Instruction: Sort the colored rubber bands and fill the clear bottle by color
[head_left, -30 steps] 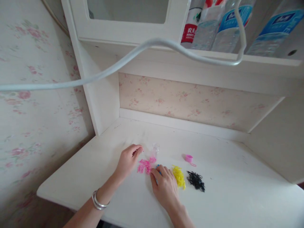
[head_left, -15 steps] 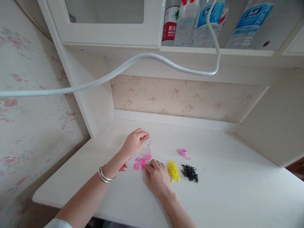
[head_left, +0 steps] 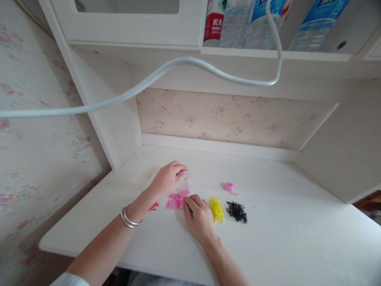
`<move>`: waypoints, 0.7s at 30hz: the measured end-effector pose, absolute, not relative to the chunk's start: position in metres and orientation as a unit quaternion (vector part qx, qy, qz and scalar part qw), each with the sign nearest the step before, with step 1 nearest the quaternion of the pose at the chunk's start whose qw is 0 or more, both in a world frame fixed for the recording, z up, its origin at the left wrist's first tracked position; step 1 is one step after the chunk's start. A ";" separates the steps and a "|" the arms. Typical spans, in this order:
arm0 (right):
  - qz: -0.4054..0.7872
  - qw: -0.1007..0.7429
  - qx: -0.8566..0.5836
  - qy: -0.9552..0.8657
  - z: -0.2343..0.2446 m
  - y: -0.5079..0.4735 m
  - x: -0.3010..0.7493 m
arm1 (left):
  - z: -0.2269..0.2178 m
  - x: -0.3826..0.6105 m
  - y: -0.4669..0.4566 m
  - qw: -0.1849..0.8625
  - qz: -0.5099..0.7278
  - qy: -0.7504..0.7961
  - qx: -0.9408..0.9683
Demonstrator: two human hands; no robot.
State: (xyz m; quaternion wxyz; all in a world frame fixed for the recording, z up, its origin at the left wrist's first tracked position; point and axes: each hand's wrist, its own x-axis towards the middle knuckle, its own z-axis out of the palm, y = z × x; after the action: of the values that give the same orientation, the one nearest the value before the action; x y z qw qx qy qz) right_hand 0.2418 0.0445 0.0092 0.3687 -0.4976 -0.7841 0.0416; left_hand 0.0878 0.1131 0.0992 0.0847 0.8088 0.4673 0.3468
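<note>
My left hand grips the end of a small clear plastic container, tipped on the desk. Inside its near end, and spilling in front of it, are pink rubber bands. My right hand rests beside the pink pile, fingers bent in a pinch. A bit of something blue shows between thumb and fingers; its kind is hidden. Red bands lie partly behind my left wrist. Just right of my right hand sits a pile of yellow bands, then a pile of black bands.
A pink cap with a loop lies behind the yellow and black piles on the white desk. A white cable crosses the view above. Plastic bottles stand on the shelf over the desk.
My right hand's fingers have drawn in from lying flatter, and something blue now shows in them. My left hand stays on the container. The view has tilted slightly downward.
</note>
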 end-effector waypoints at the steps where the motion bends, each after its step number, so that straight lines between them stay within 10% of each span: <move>1: 0.050 0.383 -0.494 -0.779 0.009 0.045 0.242 | 0.099 0.088 0.113 0.084 0.347 0.469 0.808; 21: 0.273 0.597 -0.499 -0.566 0.043 0.069 0.252 | 0.053 0.065 0.056 0.080 0.301 0.559 0.769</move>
State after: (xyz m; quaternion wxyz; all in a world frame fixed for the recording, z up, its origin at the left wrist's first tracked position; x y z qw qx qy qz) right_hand 0.2518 0.0695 0.0433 0.5966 -0.4986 -0.5664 0.2732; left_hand 0.0648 0.0557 0.0535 0.0802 0.7686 0.5588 0.3008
